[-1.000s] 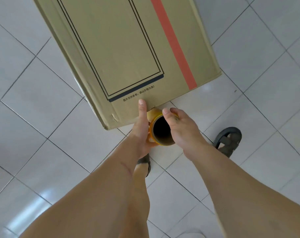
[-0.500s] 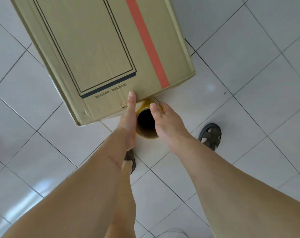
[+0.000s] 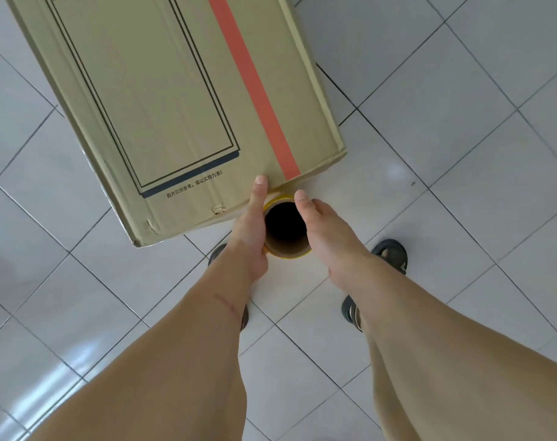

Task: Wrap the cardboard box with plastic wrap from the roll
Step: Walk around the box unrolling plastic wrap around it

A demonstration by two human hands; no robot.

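A large flat cardboard box (image 3: 162,100) with a black printed frame and an orange-red stripe stands over the tiled floor, its near edge just ahead of me. Held upright and seen end-on, the plastic wrap roll (image 3: 285,229) shows its dark hollow core and yellow rim, pressed against the box's near edge. My left hand (image 3: 251,230) grips the roll's left side, thumb lying up onto the box face. My right hand (image 3: 326,230) grips the right side, thumb beside the rim. The fingers of both hands are hidden below the roll.
White floor tiles (image 3: 462,154) with dark grout lines surround the box. My feet in dark sandals (image 3: 390,254) stand just under the roll, one below each arm. A glossy reflection lies on the tiles at lower left.
The roll and both hands have slid to the right along the box's near edge, now close to the orange-red stripe. The grip looks the same.
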